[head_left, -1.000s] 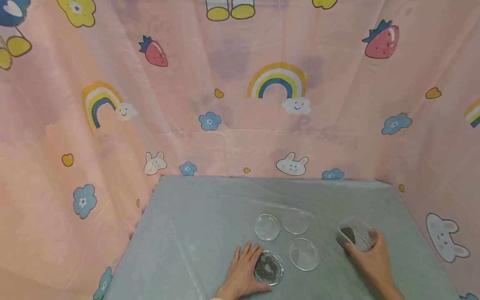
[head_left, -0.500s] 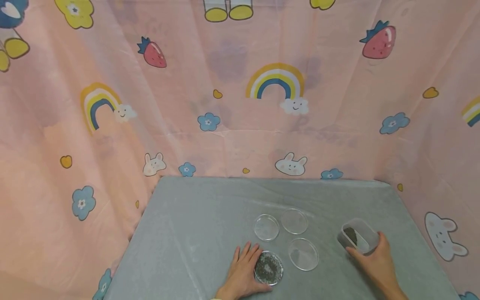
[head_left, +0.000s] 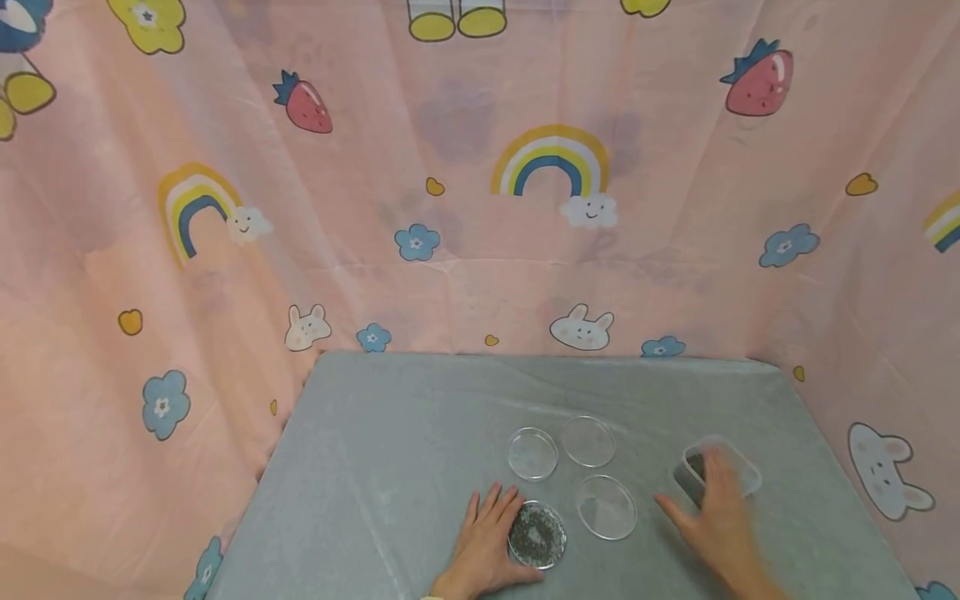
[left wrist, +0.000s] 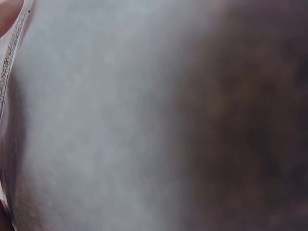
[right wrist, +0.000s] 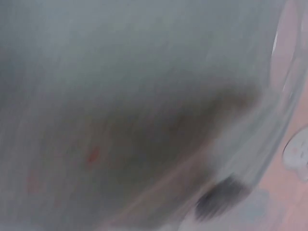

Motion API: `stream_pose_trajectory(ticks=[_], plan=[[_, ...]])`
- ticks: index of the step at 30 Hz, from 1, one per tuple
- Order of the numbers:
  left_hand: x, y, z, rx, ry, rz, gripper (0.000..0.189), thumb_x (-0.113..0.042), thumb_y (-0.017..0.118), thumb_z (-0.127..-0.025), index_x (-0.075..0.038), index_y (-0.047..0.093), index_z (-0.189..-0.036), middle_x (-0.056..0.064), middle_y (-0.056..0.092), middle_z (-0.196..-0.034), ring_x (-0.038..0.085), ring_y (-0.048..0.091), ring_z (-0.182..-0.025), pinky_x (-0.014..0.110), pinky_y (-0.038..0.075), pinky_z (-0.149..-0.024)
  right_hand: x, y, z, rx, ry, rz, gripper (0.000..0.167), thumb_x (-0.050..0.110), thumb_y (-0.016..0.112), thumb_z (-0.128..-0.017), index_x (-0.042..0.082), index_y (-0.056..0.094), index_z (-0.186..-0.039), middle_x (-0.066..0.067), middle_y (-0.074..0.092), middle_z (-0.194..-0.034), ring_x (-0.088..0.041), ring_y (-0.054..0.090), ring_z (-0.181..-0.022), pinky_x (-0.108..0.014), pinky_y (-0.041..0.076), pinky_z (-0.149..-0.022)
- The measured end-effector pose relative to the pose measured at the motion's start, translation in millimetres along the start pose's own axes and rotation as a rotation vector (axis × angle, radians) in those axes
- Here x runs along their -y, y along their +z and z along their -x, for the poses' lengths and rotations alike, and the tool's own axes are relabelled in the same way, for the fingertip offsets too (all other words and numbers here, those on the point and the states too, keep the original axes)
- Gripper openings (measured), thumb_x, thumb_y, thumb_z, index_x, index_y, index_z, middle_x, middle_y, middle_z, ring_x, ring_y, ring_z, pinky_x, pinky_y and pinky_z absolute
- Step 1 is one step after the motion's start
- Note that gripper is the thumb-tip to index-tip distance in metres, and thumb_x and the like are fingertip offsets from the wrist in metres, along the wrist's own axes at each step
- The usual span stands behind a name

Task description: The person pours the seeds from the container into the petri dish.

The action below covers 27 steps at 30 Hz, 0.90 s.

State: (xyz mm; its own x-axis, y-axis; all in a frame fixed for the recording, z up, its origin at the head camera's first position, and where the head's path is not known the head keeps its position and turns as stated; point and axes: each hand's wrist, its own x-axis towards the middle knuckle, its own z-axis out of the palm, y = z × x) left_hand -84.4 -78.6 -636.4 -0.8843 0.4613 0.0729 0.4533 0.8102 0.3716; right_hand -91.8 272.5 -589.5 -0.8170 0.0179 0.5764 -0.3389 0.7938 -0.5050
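Note:
My left hand (head_left: 483, 542) holds a clear petri dish (head_left: 537, 536) on the table, thumb at its near edge and fingers along its left side. Dark grains are spread over the dish, thinner at its middle. In the left wrist view the dish's rim (left wrist: 8, 62) shows at the left edge with a fingertip (left wrist: 7, 14) against it. My right hand (head_left: 708, 529) reaches over a translucent plastic box (head_left: 752, 478), thumb apart from the fingers, which overlap the box's opening. A dark heap of grains (head_left: 696, 463) lies inside, partly hidden; it appears blurred in the right wrist view (right wrist: 221, 197).
Three clear round dish parts stand between the hands: one at the back left (head_left: 533, 454), one at the back (head_left: 588, 442) and a larger one (head_left: 606, 507) nearer. A grey cloth (head_left: 375, 467) covers the table. A pink patterned curtain (head_left: 465, 292) hangs behind and at both sides.
My right hand has let go of the box's near right side and moved left over its opening. The box stays nearly where it was. My left hand and its dish have not moved.

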Motion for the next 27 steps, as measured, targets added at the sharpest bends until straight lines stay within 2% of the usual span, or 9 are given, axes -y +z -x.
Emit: stream_pose_trajectory(ticks=[2,4,8,10,11,15,20,27], plan=[[0.0,-0.1,-0.2,0.004,-0.004,0.002,0.105,-0.078,0.071,-0.063,-0.02,0.043,-0.146,-0.002,0.042,-0.151,0.026,0.03,-0.144,0.057,0.022,-0.114,7,9,1.8,0.029,-0.043,-0.014,0.108,0.069,0.064,-0.079,-0.018,0.037,-0.137,-0.04,0.041,-0.132,-0.058,0.039,-0.12,-0.039,0.018,-0.119],[-0.1,-0.4,-0.4,0.011,-0.01,0.003,0.105,-0.078,0.071,-0.063,-0.021,0.043,-0.147,-0.002,0.042,-0.151,0.026,0.03,-0.144,0.057,0.021,-0.114,12,18,5.5,0.094,-0.063,0.02,0.105,0.061,0.074,-0.076,-0.017,0.039,-0.135,-0.037,0.043,-0.133,-0.056,0.042,-0.12,-0.036,0.022,-0.118],[-0.5,-1.6,-0.2,0.011,-0.009,0.003,0.104,-0.078,0.071,-0.064,-0.02,0.044,-0.146,-0.002,0.042,-0.151,0.026,0.03,-0.144,0.056,0.021,-0.114,14,33,16.6,0.219,-0.083,0.112,0.104,0.048,0.089,-0.058,-0.017,0.047,-0.128,-0.034,0.051,-0.127,-0.052,0.048,-0.117,-0.053,0.038,-0.102],[-0.9,-2.2,0.4,0.006,-0.002,0.003,0.103,-0.077,0.071,-0.064,-0.02,0.044,-0.145,-0.002,0.042,-0.151,0.026,0.03,-0.144,0.056,0.022,-0.114,15,38,22.3,0.258,-0.078,0.136,0.103,0.047,0.09,-0.054,-0.017,0.051,-0.124,-0.034,0.053,-0.123,-0.051,0.05,-0.115,-0.059,0.042,-0.093],[-1.0,-2.4,0.7,0.001,0.004,0.005,0.103,-0.077,0.072,-0.064,-0.02,0.045,-0.145,-0.001,0.042,-0.151,0.026,0.031,-0.144,0.057,0.023,-0.113,15,40,25.0,0.272,-0.07,0.141,0.102,0.048,0.09,-0.053,-0.018,0.052,-0.122,-0.034,0.054,-0.122,-0.052,0.05,-0.115,-0.06,0.042,-0.092],[-1.5,-3.2,1.7,-0.011,0.009,0.006,0.102,-0.076,0.073,-0.063,-0.02,0.045,-0.144,-0.001,0.043,-0.15,0.026,0.032,-0.143,0.057,0.023,-0.112,18,44,31.0,0.304,-0.044,0.152,0.099,0.05,0.089,-0.054,-0.015,0.055,-0.119,-0.032,0.056,-0.12,-0.051,0.049,-0.116,-0.062,0.041,-0.091],[-1.2,-2.1,1.8,-0.04,0.018,-0.014,0.102,-0.076,0.073,-0.062,-0.02,0.047,-0.143,-0.001,0.044,-0.149,0.027,0.033,-0.142,0.056,0.024,-0.112,20,48,30.6,0.311,-0.075,0.142,0.1,0.05,0.089,-0.053,-0.013,0.053,-0.122,-0.031,0.056,-0.12,-0.049,0.05,-0.116,-0.062,0.04,-0.091],[-1.6,-2.0,0.9,-0.052,0.026,-0.044,0.103,-0.077,0.073,-0.061,-0.02,0.047,-0.143,-0.002,0.045,-0.149,0.026,0.034,-0.142,0.056,0.026,-0.112,28,56,27.3,0.377,-0.067,0.124,0.101,0.048,0.088,-0.055,-0.011,0.05,-0.128,-0.029,0.057,-0.124,-0.048,0.05,-0.12,-0.064,0.035,-0.095]])
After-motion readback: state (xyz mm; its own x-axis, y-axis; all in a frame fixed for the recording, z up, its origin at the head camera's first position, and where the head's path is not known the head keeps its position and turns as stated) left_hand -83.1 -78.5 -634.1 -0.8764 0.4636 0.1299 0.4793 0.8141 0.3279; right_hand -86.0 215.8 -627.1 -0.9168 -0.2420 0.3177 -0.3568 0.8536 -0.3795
